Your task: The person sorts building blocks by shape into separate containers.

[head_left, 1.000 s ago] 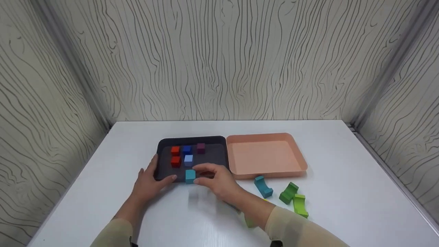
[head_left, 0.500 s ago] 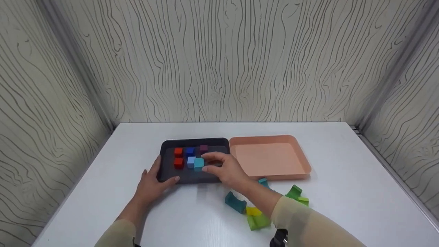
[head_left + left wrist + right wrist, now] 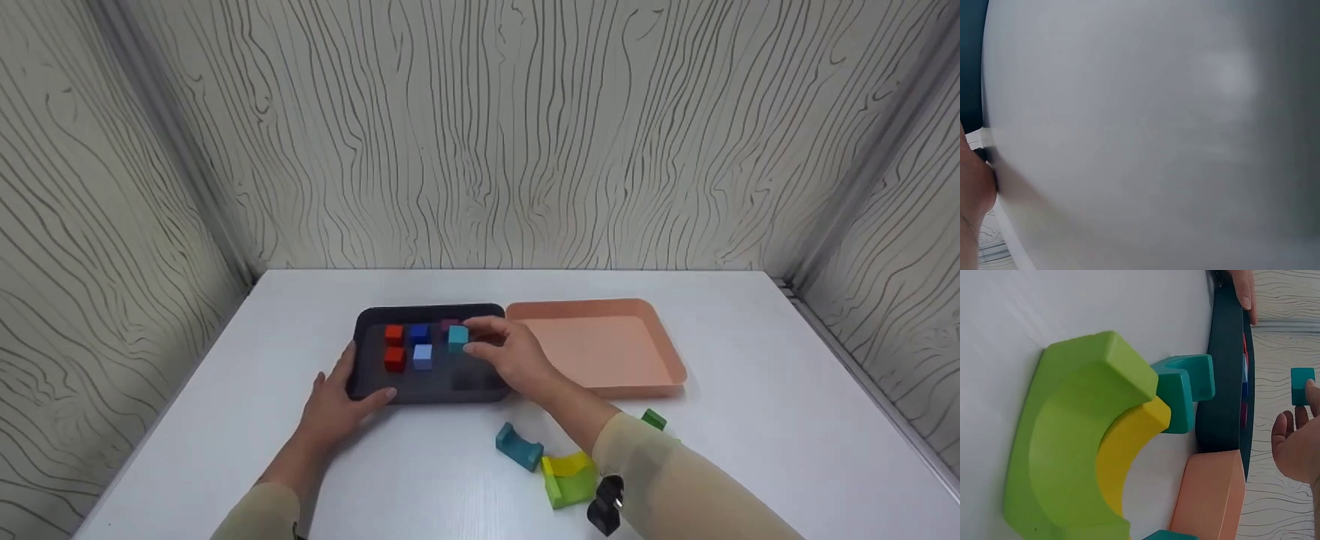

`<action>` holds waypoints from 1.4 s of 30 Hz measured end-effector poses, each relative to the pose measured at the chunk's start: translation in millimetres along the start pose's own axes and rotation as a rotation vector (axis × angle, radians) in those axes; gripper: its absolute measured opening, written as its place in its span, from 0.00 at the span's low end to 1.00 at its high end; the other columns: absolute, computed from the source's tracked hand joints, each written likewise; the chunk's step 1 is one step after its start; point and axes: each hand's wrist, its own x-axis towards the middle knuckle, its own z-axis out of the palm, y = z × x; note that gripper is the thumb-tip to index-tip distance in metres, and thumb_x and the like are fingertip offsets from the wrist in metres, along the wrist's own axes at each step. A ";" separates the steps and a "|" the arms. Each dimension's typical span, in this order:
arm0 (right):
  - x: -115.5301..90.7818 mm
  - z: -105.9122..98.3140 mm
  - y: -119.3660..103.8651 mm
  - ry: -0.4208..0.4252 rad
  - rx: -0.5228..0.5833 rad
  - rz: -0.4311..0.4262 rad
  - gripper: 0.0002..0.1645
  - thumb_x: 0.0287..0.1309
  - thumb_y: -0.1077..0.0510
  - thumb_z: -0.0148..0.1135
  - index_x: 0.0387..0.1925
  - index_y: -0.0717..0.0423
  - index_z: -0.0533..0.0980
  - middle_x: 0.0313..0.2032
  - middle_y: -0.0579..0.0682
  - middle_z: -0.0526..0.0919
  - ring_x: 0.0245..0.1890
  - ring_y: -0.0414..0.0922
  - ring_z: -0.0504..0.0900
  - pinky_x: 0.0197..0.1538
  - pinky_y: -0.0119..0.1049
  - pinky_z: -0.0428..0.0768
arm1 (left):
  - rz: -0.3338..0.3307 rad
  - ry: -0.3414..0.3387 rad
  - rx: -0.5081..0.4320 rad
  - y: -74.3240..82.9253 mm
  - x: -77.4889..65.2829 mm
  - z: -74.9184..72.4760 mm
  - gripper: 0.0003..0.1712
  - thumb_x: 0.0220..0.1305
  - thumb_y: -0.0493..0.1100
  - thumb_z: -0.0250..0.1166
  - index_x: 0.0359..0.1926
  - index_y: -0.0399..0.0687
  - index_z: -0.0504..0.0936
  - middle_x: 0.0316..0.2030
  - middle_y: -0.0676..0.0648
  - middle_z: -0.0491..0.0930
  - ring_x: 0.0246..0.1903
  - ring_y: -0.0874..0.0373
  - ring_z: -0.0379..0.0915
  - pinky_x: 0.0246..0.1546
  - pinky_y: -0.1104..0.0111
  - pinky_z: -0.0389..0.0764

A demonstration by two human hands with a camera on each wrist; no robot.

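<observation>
My right hand [image 3: 517, 358] pinches a turquoise cube [image 3: 458, 339] between thumb and fingertips, over the right part of the dark tray [image 3: 442, 395]. In the right wrist view that cube [image 3: 1302, 385] is held up above the tray's wall. Two red cubes [image 3: 394, 359], a dark blue cube [image 3: 419, 334] and a light blue cube [image 3: 423, 357] sit inside the tray. A purple cube [image 3: 449, 325] is partly hidden behind the turquoise one. My left hand [image 3: 334, 409] rests at the tray's front left corner, thumb on the front rim, fingers along the left side.
Beside the dark tray stands a bare salmon-pink tray [image 3: 592, 391]. Nearer me lie curved blocks: teal [image 3: 519, 447], yellow [image 3: 568, 463], lime [image 3: 571, 489] and green [image 3: 654, 419]. My right sleeve covers part of that area. Patterned walls enclose the white table.
The turquoise cube, pinched by my right hand, has moved from the tray's front edge back and to the right, close to the purple cube. My left hand stays on the tray corner.
</observation>
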 end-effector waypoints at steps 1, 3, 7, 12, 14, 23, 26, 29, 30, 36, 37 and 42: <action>1.4 -0.2 1.8 0.007 0.005 0.011 0.21 0.71 0.61 0.69 0.64 0.51 0.82 0.56 0.50 0.84 0.56 0.49 0.79 0.63 0.41 0.81 | 0.001 0.000 0.002 -0.2 0.0 0.1 0.70 0.61 0.73 0.72 0.86 0.47 0.44 0.83 0.40 0.50 0.82 0.40 0.45 0.81 0.43 0.33; 4.4 0.0 5.0 0.021 0.018 0.045 0.22 0.71 0.60 0.69 0.64 0.51 0.82 0.57 0.49 0.83 0.58 0.50 0.78 0.66 0.44 0.79 | -0.010 -0.003 0.006 -0.6 -0.1 0.6 0.70 0.60 0.74 0.72 0.87 0.48 0.44 0.83 0.41 0.50 0.82 0.40 0.44 0.81 0.43 0.34; 10.1 1.1 10.1 0.051 0.025 0.107 0.23 0.72 0.58 0.69 0.66 0.49 0.81 0.58 0.48 0.82 0.61 0.50 0.76 0.69 0.48 0.76 | -0.041 -0.009 0.003 0.3 -0.7 0.9 0.71 0.59 0.75 0.72 0.87 0.51 0.44 0.84 0.41 0.49 0.82 0.34 0.39 0.79 0.38 0.37; 19.8 4.9 14.5 0.062 0.016 0.133 0.23 0.72 0.58 0.69 0.66 0.49 0.81 0.59 0.48 0.82 0.60 0.50 0.76 0.68 0.48 0.76 | -0.051 -0.005 0.001 -0.5 0.4 0.8 0.71 0.58 0.75 0.73 0.87 0.52 0.43 0.84 0.41 0.49 0.82 0.31 0.37 0.79 0.37 0.38; 23.5 7.7 15.4 0.061 -0.001 0.133 0.23 0.72 0.59 0.69 0.66 0.50 0.81 0.59 0.48 0.82 0.60 0.49 0.77 0.68 0.47 0.77 | -0.051 -0.001 0.000 -1.0 0.0 0.9 0.71 0.58 0.75 0.73 0.87 0.52 0.44 0.84 0.42 0.50 0.82 0.34 0.39 0.79 0.38 0.37; 33.7 16.2 19.2 0.068 -0.076 0.107 0.22 0.70 0.63 0.69 0.63 0.54 0.82 0.58 0.52 0.84 0.58 0.50 0.80 0.63 0.45 0.81 | -0.046 0.018 0.000 2.0 -1.3 1.2 0.70 0.58 0.73 0.74 0.87 0.51 0.46 0.83 0.41 0.51 0.82 0.36 0.43 0.80 0.40 0.36; 35.6 18.4 20.5 0.079 -0.101 0.104 0.22 0.69 0.64 0.69 0.63 0.56 0.82 0.59 0.53 0.84 0.58 0.50 0.80 0.63 0.45 0.81 | -0.029 0.016 0.019 1.0 0.3 1.0 0.70 0.59 0.73 0.74 0.87 0.49 0.46 0.83 0.40 0.52 0.82 0.38 0.46 0.80 0.42 0.36; 37.3 20.4 21.6 0.085 -0.120 0.115 0.22 0.70 0.65 0.68 0.64 0.57 0.82 0.59 0.54 0.84 0.58 0.51 0.80 0.63 0.46 0.81 | -0.009 0.014 0.029 -0.5 1.9 1.3 0.69 0.60 0.73 0.73 0.86 0.47 0.46 0.83 0.40 0.52 0.81 0.38 0.47 0.80 0.42 0.36; 37.9 21.0 21.9 0.087 -0.123 0.122 0.22 0.70 0.65 0.68 0.64 0.57 0.81 0.59 0.54 0.84 0.58 0.51 0.80 0.63 0.46 0.81 | -0.006 0.015 0.030 -1.1 2.4 1.6 0.69 0.60 0.73 0.73 0.86 0.47 0.46 0.83 0.40 0.52 0.81 0.38 0.47 0.80 0.42 0.36; 39.7 23.8 22.2 0.081 -0.149 0.125 0.23 0.70 0.65 0.67 0.64 0.59 0.81 0.58 0.56 0.84 0.57 0.51 0.81 0.62 0.46 0.82 | -0.009 0.020 0.027 -1.2 2.3 2.0 0.69 0.60 0.73 0.73 0.86 0.47 0.46 0.83 0.40 0.52 0.81 0.39 0.47 0.81 0.43 0.36; 39.9 24.3 22.0 0.081 -0.149 0.128 0.23 0.70 0.66 0.67 0.64 0.59 0.81 0.58 0.56 0.84 0.57 0.51 0.81 0.62 0.46 0.82 | -0.013 0.020 0.029 -1.0 2.0 2.0 0.69 0.59 0.73 0.73 0.86 0.47 0.46 0.83 0.40 0.52 0.82 0.39 0.47 0.81 0.42 0.36; 41.4 27.7 22.8 0.078 -0.145 0.170 0.22 0.71 0.66 0.67 0.64 0.58 0.81 0.58 0.54 0.84 0.56 0.51 0.80 0.63 0.46 0.81 | -0.021 0.023 0.025 -1.6 2.4 3.1 0.70 0.58 0.74 0.73 0.86 0.48 0.46 0.83 0.41 0.52 0.81 0.38 0.46 0.80 0.41 0.37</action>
